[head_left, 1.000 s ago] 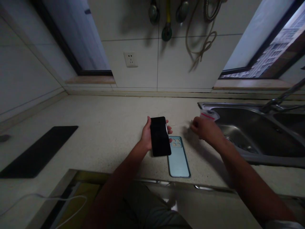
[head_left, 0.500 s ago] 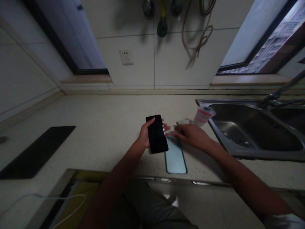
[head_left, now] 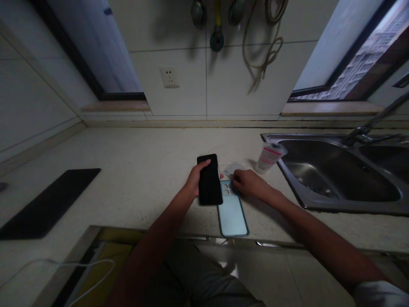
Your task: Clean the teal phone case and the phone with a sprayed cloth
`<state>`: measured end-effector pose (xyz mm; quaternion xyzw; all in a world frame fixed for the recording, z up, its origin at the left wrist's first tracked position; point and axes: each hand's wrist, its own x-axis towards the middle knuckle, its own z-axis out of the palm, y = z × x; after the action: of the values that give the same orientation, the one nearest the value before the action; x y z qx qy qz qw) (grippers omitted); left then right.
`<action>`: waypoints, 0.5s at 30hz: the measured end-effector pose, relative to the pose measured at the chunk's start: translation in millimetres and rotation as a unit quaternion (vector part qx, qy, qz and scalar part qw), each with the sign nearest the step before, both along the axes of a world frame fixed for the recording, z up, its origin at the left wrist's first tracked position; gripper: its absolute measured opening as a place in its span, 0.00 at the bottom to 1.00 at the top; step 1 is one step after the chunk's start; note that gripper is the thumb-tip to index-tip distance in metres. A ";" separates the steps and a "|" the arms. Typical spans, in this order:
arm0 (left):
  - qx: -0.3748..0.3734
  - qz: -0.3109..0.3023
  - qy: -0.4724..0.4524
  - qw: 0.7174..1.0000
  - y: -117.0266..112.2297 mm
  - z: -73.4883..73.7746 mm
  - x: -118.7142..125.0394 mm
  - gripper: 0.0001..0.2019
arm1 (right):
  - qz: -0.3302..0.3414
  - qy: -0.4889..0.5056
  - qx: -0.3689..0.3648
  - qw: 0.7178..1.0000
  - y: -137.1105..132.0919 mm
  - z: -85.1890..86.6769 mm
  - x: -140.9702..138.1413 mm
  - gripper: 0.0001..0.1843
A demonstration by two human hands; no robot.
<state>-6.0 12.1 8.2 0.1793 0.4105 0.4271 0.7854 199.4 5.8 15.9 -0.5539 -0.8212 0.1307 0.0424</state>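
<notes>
My left hand [head_left: 193, 181] grips a black smartphone [head_left: 209, 181], screen up, just above the pale countertop [head_left: 143, 170]. A light blue phone case [head_left: 231, 213] lies flat on the counter right beside it, its camera cutouts at the far end. My right hand [head_left: 247, 184] rests by the case's top right corner, fingers pinched on a small pale wipe or packet [head_left: 233, 169]. A white tube with a pink label [head_left: 268, 157] stands tilted near the sink edge.
A steel sink [head_left: 335, 175] with a tap [head_left: 370, 125] fills the right side. A black mat [head_left: 47, 200] lies at the left. A white cable [head_left: 64, 268] trails at bottom left. A socket [head_left: 169, 76] and hanging utensils [head_left: 217, 25] are on the tiled wall.
My right hand has moved left from near the sink to the top of the blue case and pinched a small pale item. The left hand has kept the phone nearly still.
</notes>
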 end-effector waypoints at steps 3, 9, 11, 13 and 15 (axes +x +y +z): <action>0.026 0.033 0.025 0.999 0.1 0.5 1.4 0.14 | -0.013 0.120 0.027 0.992 2.1 -4.0 -1.0 0.07; 0.085 0.133 0.042 0.987 5.1 -2.1 -2.2 0.18 | -0.086 0.486 0.058 0.868 4.5 -8.0 -8.7 0.12; 0.098 0.148 0.046 0.983 6.0 -3.4 -2.4 0.19 | -0.108 0.556 0.037 0.823 5.5 -9.9 -13.1 0.16; 0.106 0.155 0.045 0.981 6.2 -4.8 -1.1 0.20 | -0.130 0.600 0.015 0.789 6.5 -12.4 -17.8 0.19; 0.109 0.160 0.041 0.980 5.9 -6.3 1.2 0.20 | -0.156 0.632 -0.009 0.759 6.9 -15.1 -22.6 0.20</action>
<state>-4.8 18.0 1.9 0.2137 0.4168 0.5820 0.6648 176.8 12.7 0.8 -0.4669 -0.5090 0.4497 0.5663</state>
